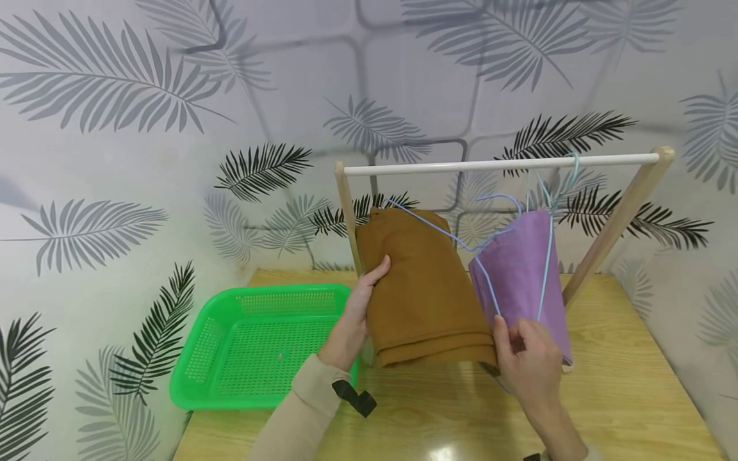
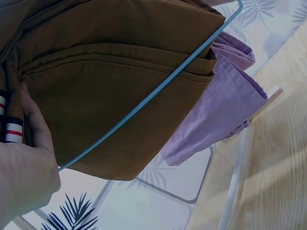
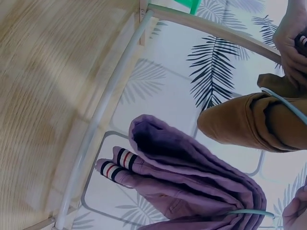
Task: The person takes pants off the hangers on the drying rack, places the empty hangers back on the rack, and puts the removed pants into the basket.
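Observation:
A folded brown garment [image 1: 426, 288] with striped trim [image 2: 14, 132] is in my left hand [image 1: 353, 314], thumb on its near face and fingers behind. A blue wire hanger [image 1: 489, 282] is on this garment; its hook points up and to the right, below the rail. In the left wrist view its straight bar [image 2: 139, 108] crosses the brown cloth. My right hand [image 1: 533, 365] pinches the hanger's right corner between thumb and fingers. Close behind that hand, a folded purple garment [image 1: 513, 269] hangs on a pale blue hanger [image 1: 574, 169].
A white rail [image 1: 496, 165] on wooden posts [image 1: 617, 224] stands on the wood-grain table [image 1: 438, 416]. To the left sits a green plastic basket [image 1: 259, 291] with perforated walls. Behind everything is a leaf-patterned wall [image 1: 277, 96].

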A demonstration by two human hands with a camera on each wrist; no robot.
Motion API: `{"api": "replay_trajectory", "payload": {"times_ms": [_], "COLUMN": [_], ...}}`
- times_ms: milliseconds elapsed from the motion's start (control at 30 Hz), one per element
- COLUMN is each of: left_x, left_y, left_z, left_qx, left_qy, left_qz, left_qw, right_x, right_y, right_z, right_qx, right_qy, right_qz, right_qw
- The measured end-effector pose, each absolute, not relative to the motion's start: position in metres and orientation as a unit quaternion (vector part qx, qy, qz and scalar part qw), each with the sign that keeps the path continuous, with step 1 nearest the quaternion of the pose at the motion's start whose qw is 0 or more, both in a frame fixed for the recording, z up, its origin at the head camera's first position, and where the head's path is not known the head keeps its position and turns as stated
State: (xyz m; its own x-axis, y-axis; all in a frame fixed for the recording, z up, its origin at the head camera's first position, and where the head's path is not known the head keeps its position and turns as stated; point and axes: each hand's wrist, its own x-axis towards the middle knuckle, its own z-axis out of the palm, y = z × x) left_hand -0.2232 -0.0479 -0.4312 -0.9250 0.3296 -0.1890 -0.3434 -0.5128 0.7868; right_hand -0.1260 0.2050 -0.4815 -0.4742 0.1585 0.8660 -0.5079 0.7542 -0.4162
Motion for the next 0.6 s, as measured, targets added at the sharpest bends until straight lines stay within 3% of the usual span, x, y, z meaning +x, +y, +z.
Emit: {"api": "replay_trajectory", "payload": {"times_ms": [600], "left_x": [-0.213], "left_y": [-0.052], "left_z": [-0.426], "left_qx": [0.001], "left_qy": [0.452], "left_qz": [0.864], "left_qw": [0.222], "right_x": [-0.131], "right_y": [0.211], "right_z": [-0.491], "right_qx": [0.126], "right_qy": [-0.788], "right_qz": [0.322], "right_qw": [0.509]}}
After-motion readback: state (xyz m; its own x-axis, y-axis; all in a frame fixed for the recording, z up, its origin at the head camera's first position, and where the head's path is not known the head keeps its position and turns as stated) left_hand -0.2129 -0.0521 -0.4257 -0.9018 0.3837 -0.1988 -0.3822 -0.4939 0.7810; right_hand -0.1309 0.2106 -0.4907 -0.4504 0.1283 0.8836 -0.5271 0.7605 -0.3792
